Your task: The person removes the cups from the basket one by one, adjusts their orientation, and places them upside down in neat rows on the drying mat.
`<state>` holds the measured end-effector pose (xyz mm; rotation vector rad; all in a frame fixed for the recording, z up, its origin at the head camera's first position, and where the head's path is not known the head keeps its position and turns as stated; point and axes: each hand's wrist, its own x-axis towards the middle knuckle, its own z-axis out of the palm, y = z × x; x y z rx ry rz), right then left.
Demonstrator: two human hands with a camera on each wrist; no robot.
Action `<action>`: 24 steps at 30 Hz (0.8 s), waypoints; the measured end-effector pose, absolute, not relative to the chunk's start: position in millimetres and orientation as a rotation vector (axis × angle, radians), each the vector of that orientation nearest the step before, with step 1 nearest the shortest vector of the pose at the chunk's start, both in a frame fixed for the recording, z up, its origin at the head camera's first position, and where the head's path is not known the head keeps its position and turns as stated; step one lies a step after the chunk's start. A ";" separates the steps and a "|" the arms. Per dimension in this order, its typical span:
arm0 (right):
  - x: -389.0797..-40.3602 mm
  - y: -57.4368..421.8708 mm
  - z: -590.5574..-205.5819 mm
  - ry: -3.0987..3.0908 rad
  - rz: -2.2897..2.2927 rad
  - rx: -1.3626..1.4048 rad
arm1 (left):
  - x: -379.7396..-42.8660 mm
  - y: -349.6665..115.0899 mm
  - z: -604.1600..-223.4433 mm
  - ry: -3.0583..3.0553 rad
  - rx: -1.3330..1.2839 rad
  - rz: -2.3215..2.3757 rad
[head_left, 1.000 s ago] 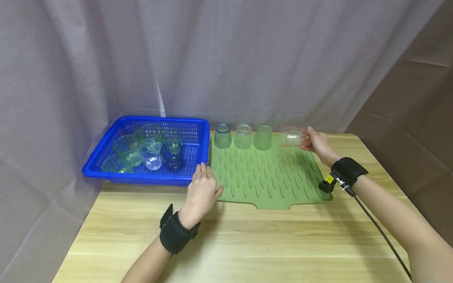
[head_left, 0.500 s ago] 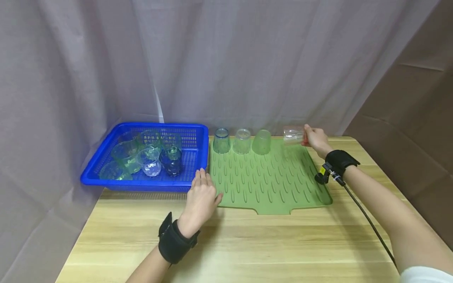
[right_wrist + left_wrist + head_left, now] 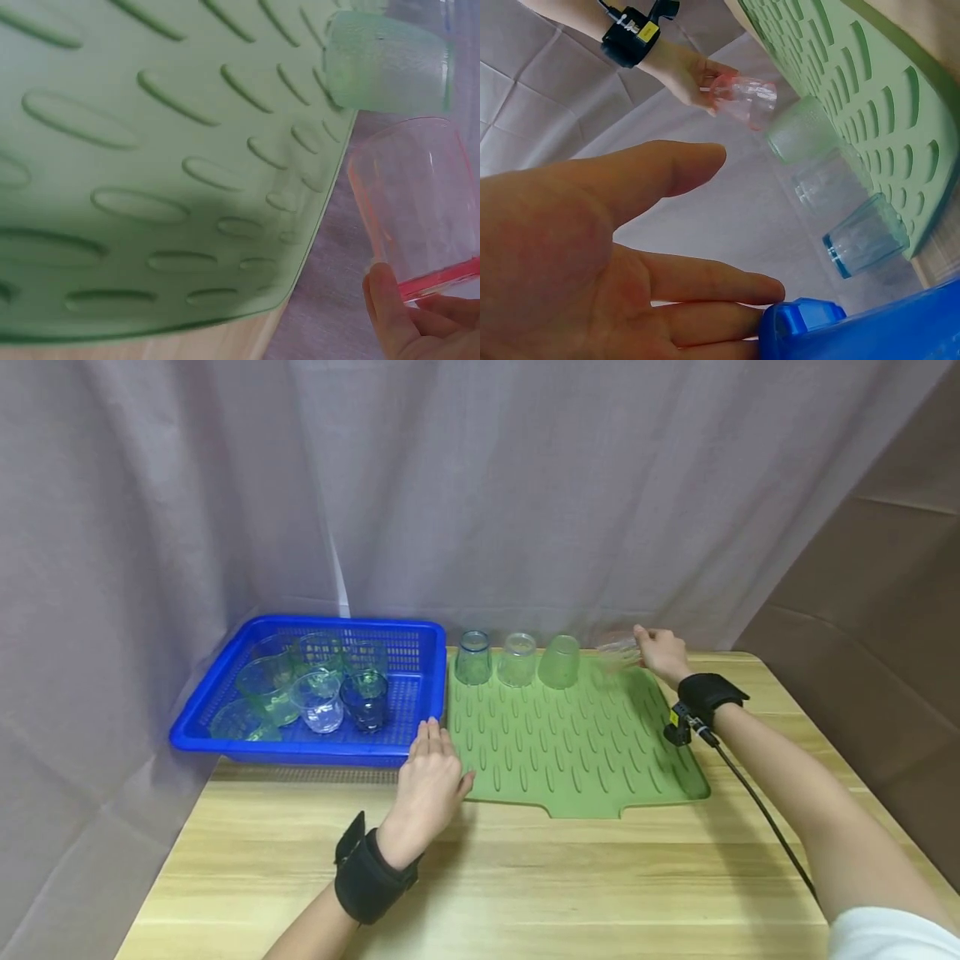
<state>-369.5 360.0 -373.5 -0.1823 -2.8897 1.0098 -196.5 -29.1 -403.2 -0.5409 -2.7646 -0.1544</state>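
Observation:
A clear pinkish glass with a red base is tilted on its side above the back right of the green drying mat. My right hand grips it by the base, thumb and fingers round that end. Left of it, a pale green glass, a clear glass and a bluish glass stand upside down in a row along the mat's back edge. My left hand holds its fingers straight, their tips touching the near right corner of the blue basket.
Several glasses stand or lean in the basket, among them a dark blue glass and a clear tumbler. A grey curtain hangs behind the wooden table. A black cable runs along the right forearm.
My right hand has moved slightly left with the pinkish glass, whose mouth end now tips a little lower. The left hand stays at the basket corner.

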 end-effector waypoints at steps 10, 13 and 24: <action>-390.2 348.8 -389.8 -2.898 0.623 0.050 | -197.5 -32.0 -405.7 -2.760 -0.540 -0.204; -393.8 345.6 -393.5 -2.929 0.584 0.070 | -197.1 -31.8 -405.4 -2.761 -0.541 -0.205; -400.7 334.1 -392.9 -2.958 0.419 0.179 | -201.7 -31.8 -404.7 -2.700 -0.542 -0.165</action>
